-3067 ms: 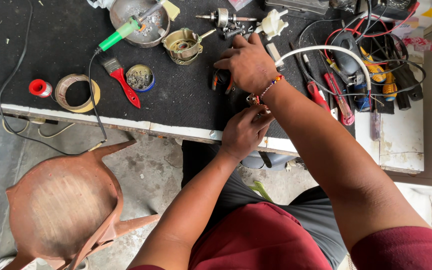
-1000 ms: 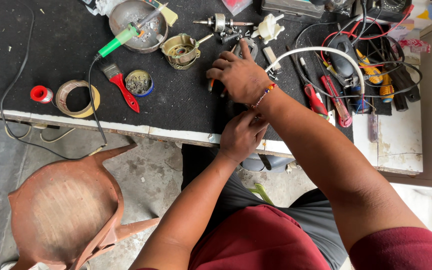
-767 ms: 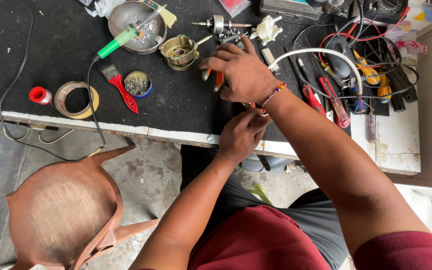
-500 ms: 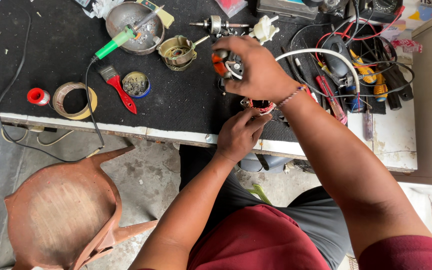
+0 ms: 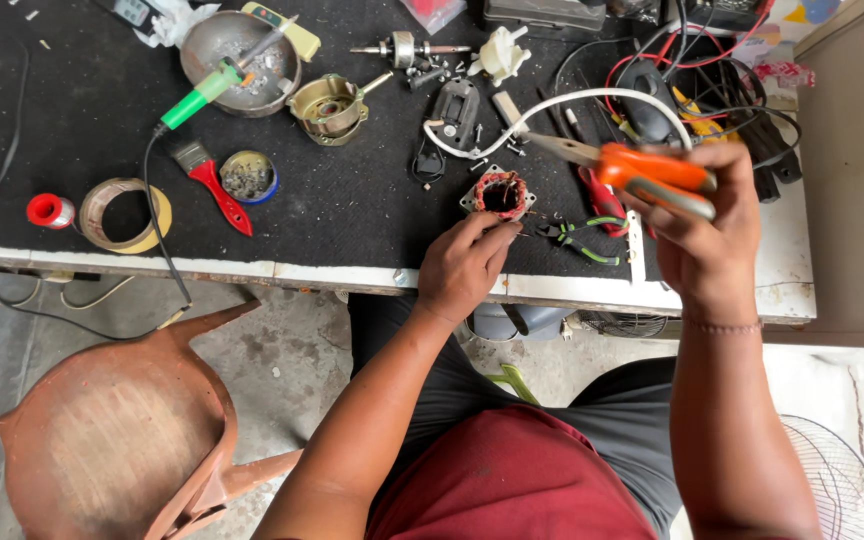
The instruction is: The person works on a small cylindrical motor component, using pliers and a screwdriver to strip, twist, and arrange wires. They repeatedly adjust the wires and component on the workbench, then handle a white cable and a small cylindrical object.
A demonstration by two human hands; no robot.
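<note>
The left hand [image 5: 462, 270] pinches thin wires at the motor coil [image 5: 500, 193], which sits on the desk [image 5: 352, 210] just past its fingers. The right hand [image 5: 702, 235] is clenched around orange-handled scissors [image 5: 642, 170], blades pointing toward the coil. A careless snip could probably nick the copper winding or the nearby fingertips

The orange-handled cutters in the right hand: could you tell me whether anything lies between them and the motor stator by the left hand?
Nothing visible blocks the way. The orange-handled cutters are held above the bench, blades toward the motor stator. Green-handled pliers lie just beside it, below the direct line.
</note>
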